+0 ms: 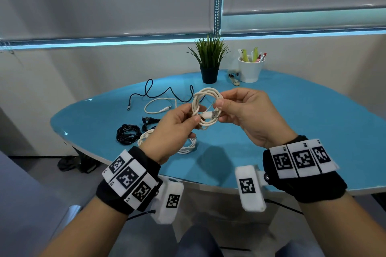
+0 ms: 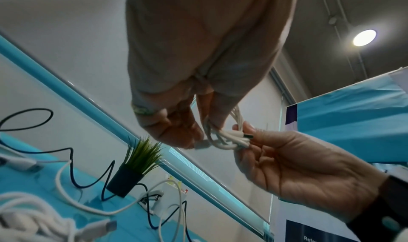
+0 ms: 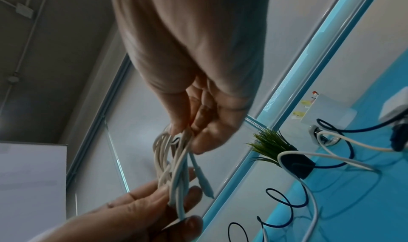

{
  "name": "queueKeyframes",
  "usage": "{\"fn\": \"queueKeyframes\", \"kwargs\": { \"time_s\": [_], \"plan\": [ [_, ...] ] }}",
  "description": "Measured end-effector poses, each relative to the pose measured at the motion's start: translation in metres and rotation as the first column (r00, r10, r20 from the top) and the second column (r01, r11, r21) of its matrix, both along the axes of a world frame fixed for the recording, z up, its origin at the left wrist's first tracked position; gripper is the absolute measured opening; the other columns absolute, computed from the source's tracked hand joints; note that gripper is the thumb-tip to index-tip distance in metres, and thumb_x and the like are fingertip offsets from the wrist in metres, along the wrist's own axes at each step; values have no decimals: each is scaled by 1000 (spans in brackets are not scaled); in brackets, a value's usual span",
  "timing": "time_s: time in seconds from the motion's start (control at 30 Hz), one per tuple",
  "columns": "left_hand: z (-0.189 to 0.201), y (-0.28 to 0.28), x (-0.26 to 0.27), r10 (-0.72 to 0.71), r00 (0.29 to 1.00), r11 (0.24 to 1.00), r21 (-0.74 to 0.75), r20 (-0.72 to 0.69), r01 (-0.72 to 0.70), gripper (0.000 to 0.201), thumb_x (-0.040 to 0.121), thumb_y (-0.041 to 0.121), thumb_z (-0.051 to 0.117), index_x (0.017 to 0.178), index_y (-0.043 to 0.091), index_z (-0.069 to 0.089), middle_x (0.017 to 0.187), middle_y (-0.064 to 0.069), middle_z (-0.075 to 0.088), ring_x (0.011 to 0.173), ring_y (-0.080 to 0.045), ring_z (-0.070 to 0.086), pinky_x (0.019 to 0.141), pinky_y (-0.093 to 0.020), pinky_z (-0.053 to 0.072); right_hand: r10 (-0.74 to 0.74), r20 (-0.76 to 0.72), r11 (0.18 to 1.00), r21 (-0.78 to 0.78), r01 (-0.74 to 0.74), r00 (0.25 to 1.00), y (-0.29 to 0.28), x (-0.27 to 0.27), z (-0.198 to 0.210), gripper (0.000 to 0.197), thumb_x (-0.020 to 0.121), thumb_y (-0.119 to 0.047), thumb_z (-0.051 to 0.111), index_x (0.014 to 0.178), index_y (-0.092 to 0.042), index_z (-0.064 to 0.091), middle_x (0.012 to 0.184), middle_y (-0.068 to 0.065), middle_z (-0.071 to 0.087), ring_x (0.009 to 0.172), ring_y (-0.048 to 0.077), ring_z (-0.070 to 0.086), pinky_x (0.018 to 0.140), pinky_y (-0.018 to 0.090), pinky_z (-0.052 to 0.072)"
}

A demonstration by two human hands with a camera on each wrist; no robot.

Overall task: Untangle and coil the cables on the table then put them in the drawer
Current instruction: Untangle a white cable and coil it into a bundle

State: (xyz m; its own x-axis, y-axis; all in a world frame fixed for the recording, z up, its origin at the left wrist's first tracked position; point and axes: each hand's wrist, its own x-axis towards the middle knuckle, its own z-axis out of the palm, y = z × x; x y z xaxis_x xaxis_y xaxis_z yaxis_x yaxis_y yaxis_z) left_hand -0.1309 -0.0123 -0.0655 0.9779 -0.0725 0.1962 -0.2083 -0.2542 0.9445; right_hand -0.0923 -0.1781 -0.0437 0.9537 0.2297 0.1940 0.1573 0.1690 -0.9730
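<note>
A coiled white cable (image 1: 205, 99) hangs in the air above the blue table (image 1: 292, 123), held between both hands. My left hand (image 1: 183, 120) pinches the coil's lower left side. My right hand (image 1: 227, 106) pinches its right side near the USB plug (image 1: 215, 113). The left wrist view shows the plug ends (image 2: 241, 137) bunched between the fingers; the right wrist view shows the coil's strands (image 3: 174, 165). On the table lie a loose black cable (image 1: 167, 93), a loose white cable (image 1: 158, 106), a coiled black cable (image 1: 127, 133), a small black cable (image 1: 148, 122) and a coiled white cable (image 1: 186, 148).
A potted plant (image 1: 209, 62) and a white cup of pens (image 1: 250, 69) stand at the table's far edge, with a stapler (image 1: 235, 79) between them. A dark bundle (image 1: 75, 164) lies on the floor on the left. No drawer is visible.
</note>
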Motion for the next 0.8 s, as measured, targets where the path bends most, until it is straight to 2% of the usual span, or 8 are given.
{"fn": "queueKeyframes", "kwargs": {
  "time_s": [0.07, 0.17, 0.27, 0.33, 0.43, 0.63, 0.7, 0.8],
  "plan": [
    [0, 0, 0, 28, 1000, 999, 28, 1, -28, 24, 96, 8, 47, 105, 26, 60, 95, -3, 64, 78, -11, 55, 68, -25, 45, -7, -2, 999, -36, 7, 1000, -1, 1, -2, 6, 82, -1, 66, 80, -7, 65, 66, 6, 65, 54, 12, 60, 55, 23, 53],
    [-4, 2, 3, 58, 998, 992, 115, 18, -59, 22, 94, 15, 51, 107, 29, 63, 91, -5, 63, 68, -16, 49, 64, -22, 42, -15, -14, 995, -101, 13, 1000, -4, 2, -6, 9, 84, -4, 65, 79, -12, 64, 68, 3, 67, 54, 10, 61, 55, 23, 53],
    [-9, 5, 6, 47, 999, 984, 173, 24, -51, 18, 93, 23, 55, 104, 30, 67, 100, -15, 66, 76, -30, 55, 74, -36, 47, 15, -58, 997, -72, -19, 998, -5, 2, -8, 9, 86, -2, 61, 80, -9, 62, 69, 9, 65, 52, 11, 60, 56, 25, 55],
    [-10, 6, 6, 5, 1000, 989, 149, -12, -3, 18, 94, 22, 53, 103, 24, 68, 92, -17, 67, 70, -21, 51, 70, -36, 42, 27, -82, 998, -60, -32, 996, -6, 2, -9, 9, 87, 0, 59, 81, -7, 61, 71, 13, 63, 54, 15, 59, 56, 26, 55],
    [-11, 7, 7, -19, 996, 995, 101, -81, 28, 17, 96, 16, 49, 99, 15, 66, 82, 0, 66, 74, -10, 62, 71, -28, 46, 35, -118, 998, -55, -41, 992, -6, 2, -10, 9, 88, 2, 57, 83, -5, 60, 74, 15, 60, 54, 17, 58, 56, 25, 56],
    [-18, 2, 7, -66, 982, 997, 18, -180, 70, 15, 95, 16, 50, 97, 8, 62, 84, -6, 69, 72, -18, 65, 74, -29, 48, -15, -161, 973, -229, -23, 987, -10, 11, -17, 4, 86, 0, 61, 84, -3, 61, 70, 9, 60, 50, 12, 59, 53, 24, 56],
    [-20, -2, 7, -56, 976, 997, 43, -210, 66, 11, 94, 18, 51, 98, 11, 60, 80, -5, 70, 69, -16, 65, 68, -28, 45, -21, -194, 959, -280, -35, 981, -12, 15, -21, 3, 86, 2, 61, 84, 0, 61, 68, 11, 58, 49, 12, 58, 53, 23, 56],
    [-21, -2, 7, 4, 973, 990, 136, -230, 28, 17, 95, 21, 51, 111, 17, 52, 81, -3, 69, 71, -13, 63, 63, -25, 45, -28, -247, 929, -363, -65, 969, -15, 19, -28, 4, 86, 3, 60, 82, 2, 60, 66, 14, 59, 51, 16, 59, 52, 23, 56]
  ]
}}
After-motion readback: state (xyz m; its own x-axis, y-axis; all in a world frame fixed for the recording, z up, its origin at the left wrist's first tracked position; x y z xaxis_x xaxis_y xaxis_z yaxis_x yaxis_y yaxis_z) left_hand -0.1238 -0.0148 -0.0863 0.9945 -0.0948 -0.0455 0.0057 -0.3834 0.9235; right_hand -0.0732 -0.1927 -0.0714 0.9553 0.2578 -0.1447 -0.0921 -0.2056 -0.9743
